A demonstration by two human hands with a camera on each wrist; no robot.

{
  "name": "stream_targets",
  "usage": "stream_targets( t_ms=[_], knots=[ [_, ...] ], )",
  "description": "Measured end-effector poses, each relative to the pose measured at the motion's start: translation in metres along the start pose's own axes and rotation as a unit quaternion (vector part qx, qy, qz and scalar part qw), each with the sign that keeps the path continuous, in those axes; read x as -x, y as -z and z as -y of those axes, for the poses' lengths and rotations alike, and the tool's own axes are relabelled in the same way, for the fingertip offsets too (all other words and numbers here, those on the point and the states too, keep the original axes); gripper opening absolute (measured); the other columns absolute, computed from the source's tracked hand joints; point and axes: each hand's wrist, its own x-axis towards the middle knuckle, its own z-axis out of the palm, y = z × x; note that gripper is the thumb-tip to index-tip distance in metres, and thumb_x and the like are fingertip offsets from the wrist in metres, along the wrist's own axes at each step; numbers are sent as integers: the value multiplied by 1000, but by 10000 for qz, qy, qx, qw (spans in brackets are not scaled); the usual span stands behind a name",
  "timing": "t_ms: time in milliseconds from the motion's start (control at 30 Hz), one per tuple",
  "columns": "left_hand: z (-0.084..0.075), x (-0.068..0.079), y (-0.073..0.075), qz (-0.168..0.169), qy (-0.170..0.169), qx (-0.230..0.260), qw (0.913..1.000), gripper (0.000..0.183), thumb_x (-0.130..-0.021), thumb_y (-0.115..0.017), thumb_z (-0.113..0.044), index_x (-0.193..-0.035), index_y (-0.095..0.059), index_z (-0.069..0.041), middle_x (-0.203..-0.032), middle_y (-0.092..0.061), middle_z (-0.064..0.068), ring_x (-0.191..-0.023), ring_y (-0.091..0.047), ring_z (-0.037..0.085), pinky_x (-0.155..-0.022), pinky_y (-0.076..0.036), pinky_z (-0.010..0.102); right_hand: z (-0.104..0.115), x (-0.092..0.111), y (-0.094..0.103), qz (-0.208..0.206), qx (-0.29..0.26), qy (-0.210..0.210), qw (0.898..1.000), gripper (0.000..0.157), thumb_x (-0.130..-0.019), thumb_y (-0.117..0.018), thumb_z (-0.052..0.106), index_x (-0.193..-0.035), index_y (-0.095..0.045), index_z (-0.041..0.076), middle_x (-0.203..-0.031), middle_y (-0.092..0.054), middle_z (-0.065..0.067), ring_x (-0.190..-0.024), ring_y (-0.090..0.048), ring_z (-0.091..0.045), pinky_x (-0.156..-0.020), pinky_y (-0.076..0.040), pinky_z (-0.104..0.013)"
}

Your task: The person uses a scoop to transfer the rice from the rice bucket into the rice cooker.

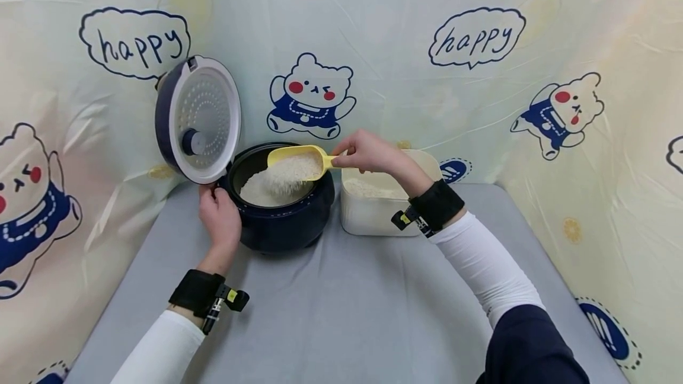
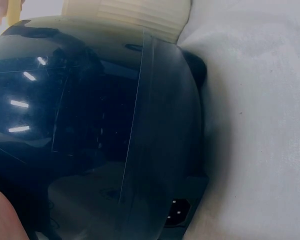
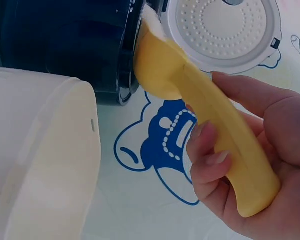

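A dark blue rice cooker (image 1: pixel 283 227) stands with its lid (image 1: pixel 205 114) raised at the left; white rice (image 1: pixel 261 189) lies in its pot. My right hand (image 1: pixel 368 152) grips the handle of a yellow scoop (image 1: pixel 299 150). The scoop, loaded with rice, tilts over the pot, and grains spill from its front edge. In the right wrist view, fingers wrap around the curved handle. My left hand (image 1: pixel 220 218) holds the cooker's left side by the hinge, thumb toward the body; its fingertips are partly hidden under the lid.
Right of the cooker is a cream-white bin (image 1: pixel 373 218) with rice inside, below my right forearm. A power socket (image 2: pixel 179 212) shows low on the cooker's side. The grey cloth-covered table (image 1: pixel 341 313) ends at a printed curtain (image 1: pixel 395 28) behind.
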Motion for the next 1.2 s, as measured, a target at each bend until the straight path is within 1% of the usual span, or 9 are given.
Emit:
stream_targets(
  t_ms=[133,300,433,600,800,933,1033,1100,1200],
  knots=[
    [-1,-1,-1,2,3,70,10000,39,-108,-36,-14,-136,-58,2,-134,-60,13,-124,-51,18,-107,-38,34,6,0,-2,-213,419,-89,9989,29,-100,-70,27,-122,-78,10,-82,-63,-3,-67,-51,-19,-60,-43,-26],
    [-1,-2,-1,-41,-25,29,10000,38,-108,-37,-13,-134,-59,3,-132,-61,13,-122,-51,18,-106,-38,34,11,-5,-9,-576,1092,2,9924,32,-100,-68,29,-126,-77,11,-91,-67,-5,-76,-52,-20,-64,-37,-27],
    [-1,-2,0,-3,-37,22,10000,39,-108,-36,-15,-135,-59,2,-132,-61,13,-122,-51,18,-105,-38,35,13,-9,-17,-788,1344,145,9877,34,-100,-64,24,-130,-74,10,-97,-69,-7,-76,-54,-21,-64,-36,-27],
    [-1,1,1,37,3,15,10000,39,-109,-35,-16,-135,-58,2,-133,-60,13,-121,-50,18,-105,-38,35,13,-12,-30,-1031,1643,273,9806,36,-101,-64,21,-133,-71,7,-108,-71,-8,-85,-57,-22,-68,-42,-29],
    [-2,2,1,6,7,-3,10000,39,-108,-36,-15,-135,-58,2,-132,-60,14,-121,-51,19,-105,-38,36,10,-8,-40,-1357,2239,431,9642,33,-103,-65,22,-134,-70,11,-111,-69,-8,-89,-60,-22,-69,-50,-34],
    [-2,2,1,16,-31,-12,10000,39,-109,-36,-16,-136,-58,2,-133,-60,14,-121,-51,20,-105,-38,37,4,-6,-44,-1653,2371,633,9552,29,-102,-66,21,-130,-72,12,-107,-68,-8,-86,-61,-21,-69,-51,-34],
    [-2,1,0,16,-33,-23,10000,39,-109,-36,-16,-136,-58,2,-133,-60,14,-122,-51,20,-106,-38,37,-1,-4,-45,-1766,2408,730,9516,28,-102,-67,20,-128,-73,12,-105,-67,-7,-84,-61,-21,-69,-51,-33],
    [-1,2,0,5,-13,-25,10000,40,-109,-36,-16,-137,-58,2,-135,-60,14,-123,-51,20,-107,-38,37,-4,-3,-45,-1762,2396,726,9520,29,-101,-67,20,-128,-73,12,-104,-67,-7,-82,-60,-22,-69,-51,-33],
    [-2,2,0,0,9,-14,10000,40,-109,-36,-15,-138,-58,2,-137,-60,14,-125,-51,20,-108,-38,37,-8,-1,-44,-1645,2246,641,9583,31,-101,-67,20,-130,-73,11,-106,-67,-8,-84,-60,-23,-72,-51,-33]
  ],
)
